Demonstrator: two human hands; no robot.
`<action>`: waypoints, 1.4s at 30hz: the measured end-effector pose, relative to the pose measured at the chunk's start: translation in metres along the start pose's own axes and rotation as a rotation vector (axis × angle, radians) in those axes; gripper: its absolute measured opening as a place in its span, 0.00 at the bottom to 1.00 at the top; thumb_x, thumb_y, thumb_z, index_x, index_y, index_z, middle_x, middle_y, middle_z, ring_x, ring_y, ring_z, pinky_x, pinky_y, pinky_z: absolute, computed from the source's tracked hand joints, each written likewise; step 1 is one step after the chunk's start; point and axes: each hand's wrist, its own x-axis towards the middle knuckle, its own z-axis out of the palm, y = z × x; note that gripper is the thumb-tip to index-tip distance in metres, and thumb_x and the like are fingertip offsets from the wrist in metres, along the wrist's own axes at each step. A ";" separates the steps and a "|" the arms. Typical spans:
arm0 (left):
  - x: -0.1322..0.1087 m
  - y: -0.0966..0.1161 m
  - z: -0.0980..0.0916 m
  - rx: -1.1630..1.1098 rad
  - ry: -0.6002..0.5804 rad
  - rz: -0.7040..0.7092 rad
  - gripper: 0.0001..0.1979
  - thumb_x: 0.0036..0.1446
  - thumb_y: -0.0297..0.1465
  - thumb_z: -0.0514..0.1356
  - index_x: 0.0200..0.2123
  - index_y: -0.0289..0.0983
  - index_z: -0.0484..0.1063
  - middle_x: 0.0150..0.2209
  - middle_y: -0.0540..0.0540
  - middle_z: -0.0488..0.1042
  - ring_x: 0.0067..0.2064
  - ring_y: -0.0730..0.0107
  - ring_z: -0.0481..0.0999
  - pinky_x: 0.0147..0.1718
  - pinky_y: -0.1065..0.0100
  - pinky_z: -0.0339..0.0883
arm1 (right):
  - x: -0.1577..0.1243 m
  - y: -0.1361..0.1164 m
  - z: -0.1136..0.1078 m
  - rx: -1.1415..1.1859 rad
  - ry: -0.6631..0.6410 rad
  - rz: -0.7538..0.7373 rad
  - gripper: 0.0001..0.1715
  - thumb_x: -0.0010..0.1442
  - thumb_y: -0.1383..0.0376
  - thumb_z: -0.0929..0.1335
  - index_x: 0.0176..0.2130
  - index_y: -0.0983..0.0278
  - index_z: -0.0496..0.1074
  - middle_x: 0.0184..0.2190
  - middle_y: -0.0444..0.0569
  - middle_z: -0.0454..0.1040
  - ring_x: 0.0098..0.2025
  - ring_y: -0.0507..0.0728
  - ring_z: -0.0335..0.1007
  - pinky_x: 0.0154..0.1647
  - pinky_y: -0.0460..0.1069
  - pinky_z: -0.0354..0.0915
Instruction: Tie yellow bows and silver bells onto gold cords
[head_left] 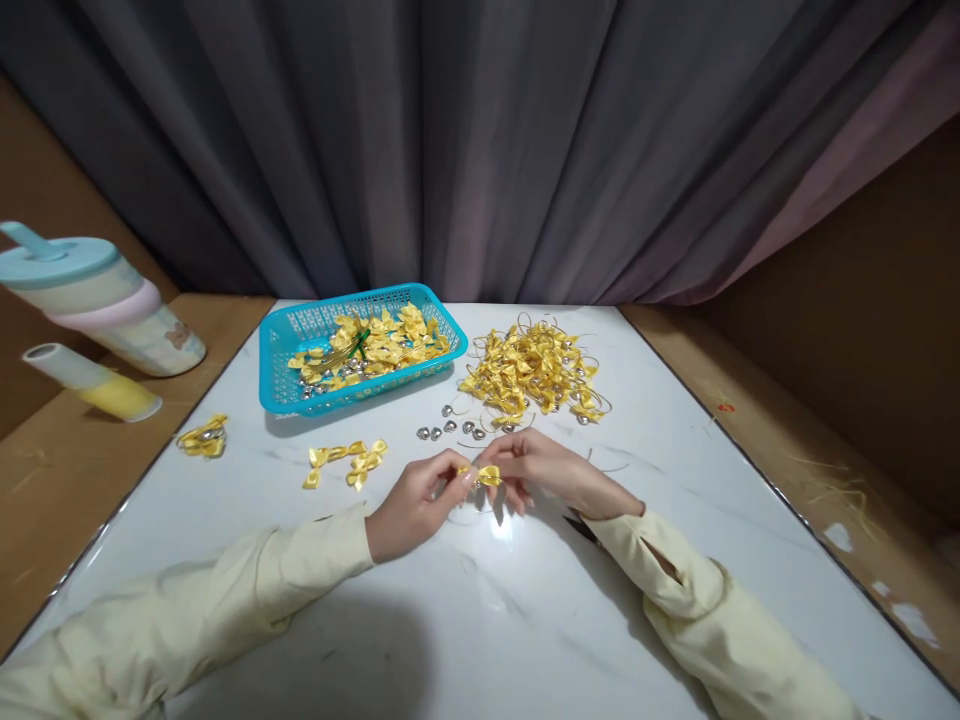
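Over the middle of the white table, my left hand [416, 502] pinches a small yellow ribbon bow [490, 475] between thumb and forefinger. My right hand [547, 468] meets it from the right, its fingers bent close around the bow's far side; whatever they pinch is hidden. Just beyond my hands lie several silver heart-shaped beads [450, 426]. Loose yellow bows [365, 463] rest left of my left hand. A heap of yellow bows with thin cord loops [536, 365] is behind my right hand. Dark pointed tool tips [581, 525] show partly under my right wrist.
A blue plastic basket [268, 370] at the back holds yellow bows and silver beads. More bows [202, 437] lie at the table's left edge. Left of the table stand a tumbler [112, 300] and a yellow-white roll [97, 383]. A dark curtain [480, 150] hangs behind.
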 end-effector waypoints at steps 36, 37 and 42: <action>0.012 -0.008 -0.002 0.216 0.117 -0.063 0.11 0.58 0.34 0.50 0.27 0.35 0.66 0.22 0.52 0.64 0.24 0.75 0.60 0.25 0.73 0.54 | -0.111 -0.082 0.026 0.181 0.704 -0.579 0.22 0.53 0.62 0.70 0.48 0.55 0.66 0.23 0.44 0.72 0.17 0.49 0.54 0.12 0.44 0.51; 0.013 -0.008 -0.003 0.219 0.135 -0.062 0.11 0.58 0.34 0.50 0.27 0.35 0.66 0.22 0.52 0.65 0.24 0.75 0.60 0.25 0.73 0.54 | -0.113 -0.082 0.029 0.175 0.679 -0.568 0.24 0.53 0.62 0.70 0.50 0.54 0.64 0.22 0.43 0.72 0.16 0.48 0.53 0.12 0.44 0.51; 0.019 -0.008 -0.010 0.129 0.261 -0.062 0.11 0.58 0.36 0.51 0.28 0.36 0.64 0.22 0.53 0.63 0.24 0.75 0.62 0.25 0.73 0.56 | -0.118 -0.080 0.041 0.076 0.327 -0.300 0.28 0.55 0.60 0.69 0.54 0.57 0.60 0.22 0.45 0.75 0.16 0.48 0.55 0.14 0.43 0.52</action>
